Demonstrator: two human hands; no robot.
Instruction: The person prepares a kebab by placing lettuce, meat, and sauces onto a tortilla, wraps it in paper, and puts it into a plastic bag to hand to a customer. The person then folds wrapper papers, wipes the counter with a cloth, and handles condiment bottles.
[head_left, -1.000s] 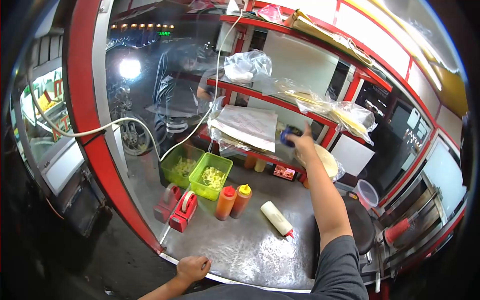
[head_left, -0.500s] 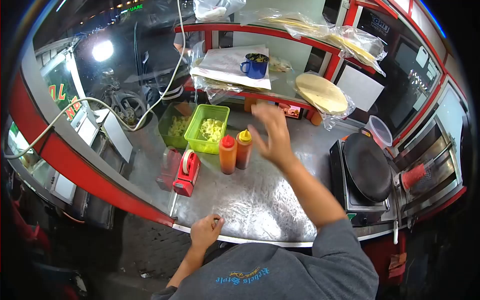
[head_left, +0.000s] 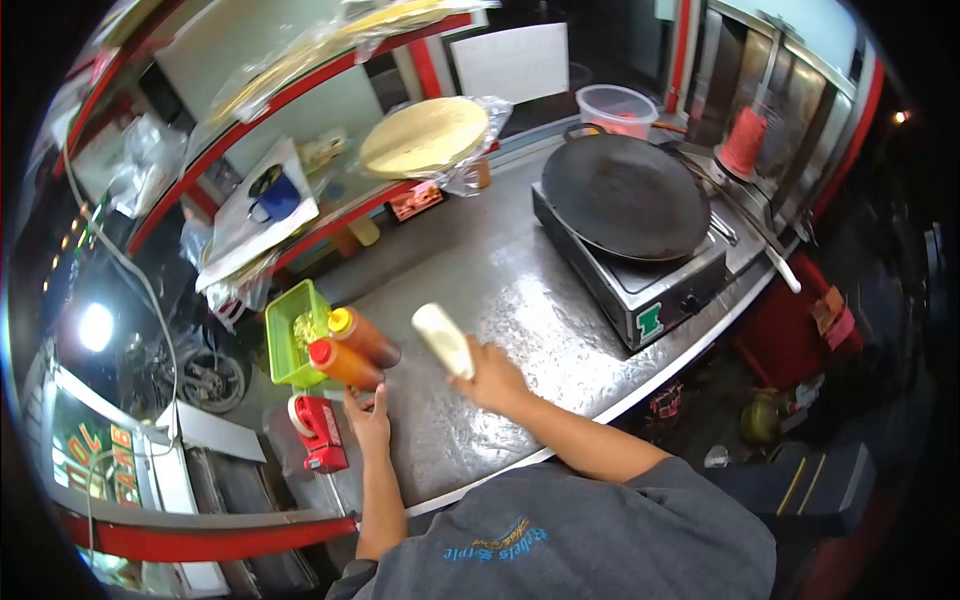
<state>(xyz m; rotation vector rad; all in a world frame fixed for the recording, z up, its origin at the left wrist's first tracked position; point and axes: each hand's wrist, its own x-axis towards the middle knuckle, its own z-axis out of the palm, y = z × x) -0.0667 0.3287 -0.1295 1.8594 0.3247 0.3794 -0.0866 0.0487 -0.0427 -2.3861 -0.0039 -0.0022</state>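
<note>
My right hand (head_left: 497,381) grips the lower end of a cream-coloured bottle (head_left: 443,340), tilted and slightly blurred above the metal counter (head_left: 500,270). My left hand (head_left: 371,426) has its thumb and fingers apart, close to the base of an orange sauce bottle with a red cap (head_left: 347,365); I cannot tell whether they touch. Just behind stands another sauce bottle with a yellow cap (head_left: 367,338). Beside them is a green plastic container (head_left: 279,352) with chopped pale-green vegetable in it.
A red tape dispenser (head_left: 321,437) sits at the counter's left edge. To the right, a black flat pan (head_left: 630,195) rests on a stove (head_left: 655,310), near a vertical spit (head_left: 743,147). Bagged flatbreads (head_left: 425,140) and a blue mug (head_left: 278,198) lie on the shelf.
The view has turned right. My right hand, empty and raised before, now holds the cream-coloured bottle. My left hand has moved from the front edge up to the sauce bottles and opened.
</note>
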